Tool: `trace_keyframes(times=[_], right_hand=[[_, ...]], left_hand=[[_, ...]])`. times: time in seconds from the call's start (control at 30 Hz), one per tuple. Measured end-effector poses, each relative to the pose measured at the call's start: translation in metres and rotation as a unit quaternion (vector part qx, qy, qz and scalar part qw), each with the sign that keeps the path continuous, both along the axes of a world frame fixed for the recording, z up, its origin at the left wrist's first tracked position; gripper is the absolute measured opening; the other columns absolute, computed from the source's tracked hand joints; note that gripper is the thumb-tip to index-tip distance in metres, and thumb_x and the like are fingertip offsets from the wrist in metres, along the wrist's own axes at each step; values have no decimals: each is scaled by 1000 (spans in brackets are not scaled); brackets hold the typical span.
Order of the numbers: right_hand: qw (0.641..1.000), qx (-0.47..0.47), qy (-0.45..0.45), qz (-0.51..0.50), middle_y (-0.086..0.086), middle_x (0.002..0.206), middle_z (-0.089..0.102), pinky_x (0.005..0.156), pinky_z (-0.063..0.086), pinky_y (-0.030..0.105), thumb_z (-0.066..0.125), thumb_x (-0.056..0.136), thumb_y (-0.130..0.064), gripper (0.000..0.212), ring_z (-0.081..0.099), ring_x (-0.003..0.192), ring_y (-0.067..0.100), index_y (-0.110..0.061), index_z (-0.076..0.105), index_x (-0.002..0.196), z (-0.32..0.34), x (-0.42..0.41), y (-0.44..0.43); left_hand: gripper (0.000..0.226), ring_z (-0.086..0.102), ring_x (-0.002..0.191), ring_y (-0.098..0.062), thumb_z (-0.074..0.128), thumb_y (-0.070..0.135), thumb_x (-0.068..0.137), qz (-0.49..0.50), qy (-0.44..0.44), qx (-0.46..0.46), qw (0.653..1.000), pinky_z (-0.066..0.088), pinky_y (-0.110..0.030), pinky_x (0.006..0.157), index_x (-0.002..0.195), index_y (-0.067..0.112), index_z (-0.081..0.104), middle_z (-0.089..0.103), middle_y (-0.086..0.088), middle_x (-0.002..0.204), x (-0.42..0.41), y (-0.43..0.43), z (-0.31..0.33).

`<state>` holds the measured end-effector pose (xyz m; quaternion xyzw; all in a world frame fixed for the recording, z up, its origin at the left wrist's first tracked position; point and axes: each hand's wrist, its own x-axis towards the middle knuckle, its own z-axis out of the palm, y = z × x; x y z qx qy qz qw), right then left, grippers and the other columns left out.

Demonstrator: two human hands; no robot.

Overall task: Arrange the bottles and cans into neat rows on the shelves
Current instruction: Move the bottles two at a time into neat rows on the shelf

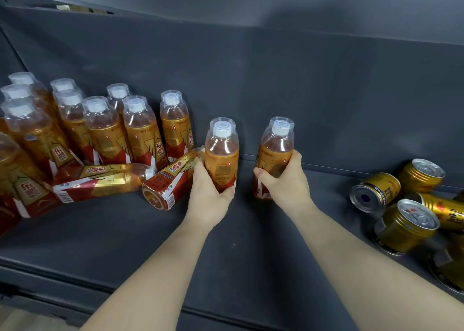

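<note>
On the dark grey shelf, my left hand grips the lower body of an upright amber bottle with a white cap. My right hand grips a second upright bottle a little to the right. Just left of my left hand, two bottles lie on their sides: one with its base toward me, another lying crosswise. Behind them stand several upright bottles in rough rows at the left.
Several gold cans sit jumbled at the right, some upright, some on their sides. The shelf's back wall rises close behind the bottles. The shelf's front lip runs along the lower left.
</note>
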<state>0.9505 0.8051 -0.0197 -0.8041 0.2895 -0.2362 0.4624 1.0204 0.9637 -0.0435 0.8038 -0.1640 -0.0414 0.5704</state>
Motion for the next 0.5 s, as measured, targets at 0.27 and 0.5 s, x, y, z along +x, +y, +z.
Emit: trace_keyframes(times=[0.27, 0.5], right_hand=[[1000, 7, -9, -11, -8, 121, 49, 86, 48, 30, 79, 83, -37, 82, 50, 106, 13, -24, 24, 143, -3, 4, 6], [1000, -9, 3, -11, -10, 117, 48, 86, 48, 29, 77, 85, -41, 77, 49, 102, 11, -24, 27, 140, -6, 1, 5]], left_hand=[[99, 43, 122, -7, 86, 33, 76, 46, -8, -18, 999, 42, -25, 95, 150, 27, 20, 41, 10, 138, -1, -15, 15], [81, 48, 94, -5, 82, 29, 81, 71, -14, 27, 997, 37, 3, 51, 142, 21, 29, 43, 10, 119, -3, -17, 16]])
